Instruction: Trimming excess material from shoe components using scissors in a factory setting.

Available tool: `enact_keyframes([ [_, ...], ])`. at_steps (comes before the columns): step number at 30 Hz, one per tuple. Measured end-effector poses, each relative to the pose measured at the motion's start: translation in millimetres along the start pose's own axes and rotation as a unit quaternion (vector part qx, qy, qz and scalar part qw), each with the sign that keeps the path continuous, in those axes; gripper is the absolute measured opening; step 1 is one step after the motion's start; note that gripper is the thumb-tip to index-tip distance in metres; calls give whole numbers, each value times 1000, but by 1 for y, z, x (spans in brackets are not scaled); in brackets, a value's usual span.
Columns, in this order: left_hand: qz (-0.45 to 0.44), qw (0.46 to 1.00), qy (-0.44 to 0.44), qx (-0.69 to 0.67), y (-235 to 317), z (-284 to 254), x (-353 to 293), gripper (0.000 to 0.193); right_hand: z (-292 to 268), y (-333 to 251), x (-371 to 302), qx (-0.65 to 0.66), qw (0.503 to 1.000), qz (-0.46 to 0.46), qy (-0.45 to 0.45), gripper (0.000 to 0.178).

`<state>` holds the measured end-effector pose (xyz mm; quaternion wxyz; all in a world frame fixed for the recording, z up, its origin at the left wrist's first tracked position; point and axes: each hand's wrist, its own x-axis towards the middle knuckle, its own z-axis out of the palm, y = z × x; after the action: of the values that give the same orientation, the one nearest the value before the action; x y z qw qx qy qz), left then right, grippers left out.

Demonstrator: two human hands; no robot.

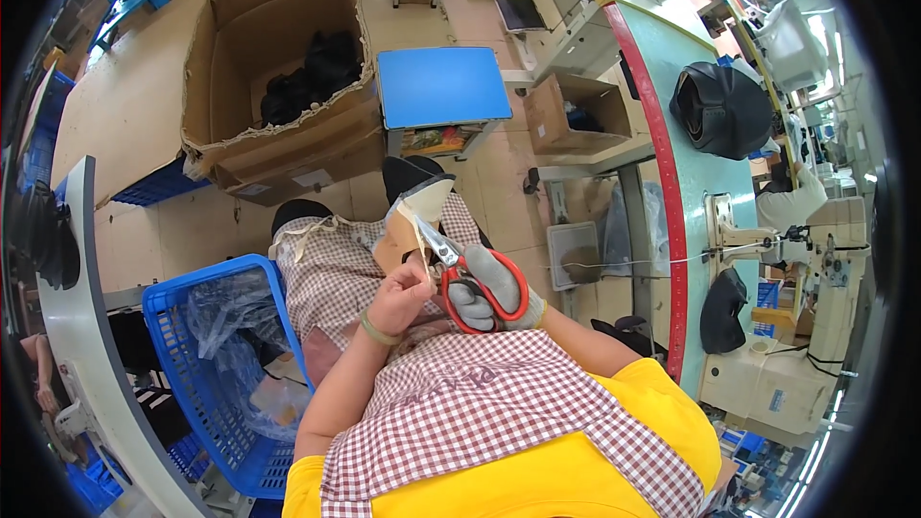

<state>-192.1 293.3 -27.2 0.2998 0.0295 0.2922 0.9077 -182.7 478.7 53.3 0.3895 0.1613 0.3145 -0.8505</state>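
Note:
Over my lap, my right hand (491, 286), in a grey glove, is closed round the red handles of a pair of scissors (438, 242). The blades point up and away, against a pale strip (418, 235). My bare left hand (401, 297) pinches the lower end of that strip just left of the scissors. Beyond the blades is a black cap-like piece (413, 173) with a whitish inner side (429, 200), and the strip appears to run up to it. A tan panel (389, 247) lies under the blades, partly hidden by my left hand. Whether the blades are cutting is too small to tell.
A blue basket (163, 326) with clear plastic bags stands at my left. Ahead are a large cardboard box (216, 58) with black pieces and a blue-topped stool (441, 86). On my right, a red-edged table (662, 153) bears black caps (720, 110) and a sewing machine (830, 269).

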Motion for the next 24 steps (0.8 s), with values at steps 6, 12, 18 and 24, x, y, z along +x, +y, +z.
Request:
enact_keyframes([
  [6,-26,994,-68,87,-10,-15,-4,10,12,-7,7,-2,994,-4,105,52],
  [12,23,997,-26,-70,-3,-19,0,7,4,-7,16,9,996,-34,76,51],
  [18,156,974,-17,-161,49,-9,-1,14,-19,-45,31,-239,944,-206,99,31],
  [24,213,933,-53,-286,92,0,-13,14,-56,-65,99,-184,927,-249,213,57],
])
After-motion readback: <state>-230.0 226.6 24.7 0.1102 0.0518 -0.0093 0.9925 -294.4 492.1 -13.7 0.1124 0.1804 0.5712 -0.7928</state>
